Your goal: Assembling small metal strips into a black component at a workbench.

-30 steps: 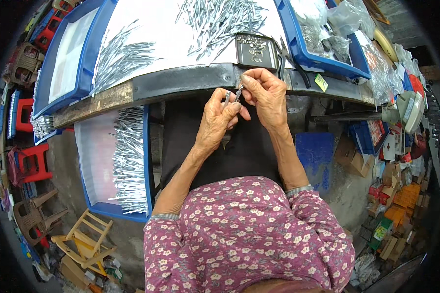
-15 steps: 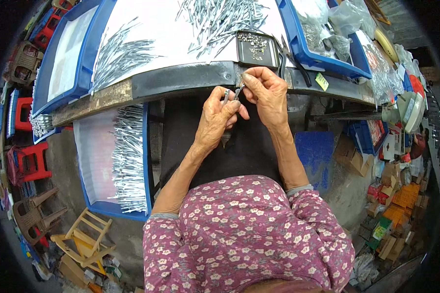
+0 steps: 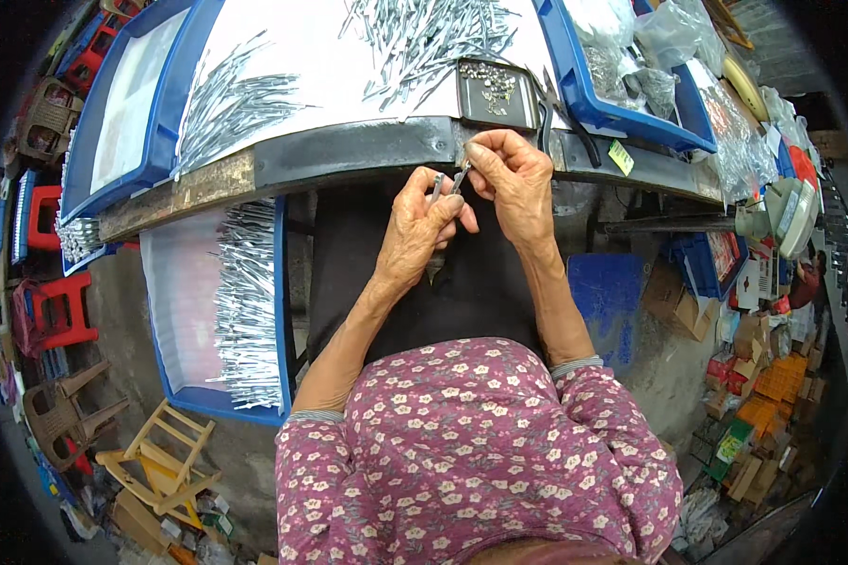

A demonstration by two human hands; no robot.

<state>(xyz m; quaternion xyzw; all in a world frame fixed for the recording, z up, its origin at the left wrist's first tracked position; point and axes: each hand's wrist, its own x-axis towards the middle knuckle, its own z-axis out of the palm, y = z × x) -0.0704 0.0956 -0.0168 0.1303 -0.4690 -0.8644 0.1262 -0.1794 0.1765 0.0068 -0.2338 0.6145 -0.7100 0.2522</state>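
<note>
My left hand (image 3: 419,226) is closed around a thin silvery metal piece (image 3: 439,185) just below the table's front edge (image 3: 349,155). My right hand (image 3: 513,184) pinches the top of that piece, or a small part on it, at its fingertips. Both hands meet in front of a small dark tray (image 3: 496,94) holding tiny metal bits. Heaps of the same silvery pieces (image 3: 424,33) lie on the white table top beyond.
A blue crate (image 3: 221,311) with rows of silvery pieces sits low at my left. Another blue tray (image 3: 127,104) is at far left, a blue bin (image 3: 622,85) with plastic bags at right. Black pliers (image 3: 561,122) lie by the tray. Stools and boxes crowd the floor.
Both hands stay at the table edge; the fingers have shifted slightly on the metal piece.
</note>
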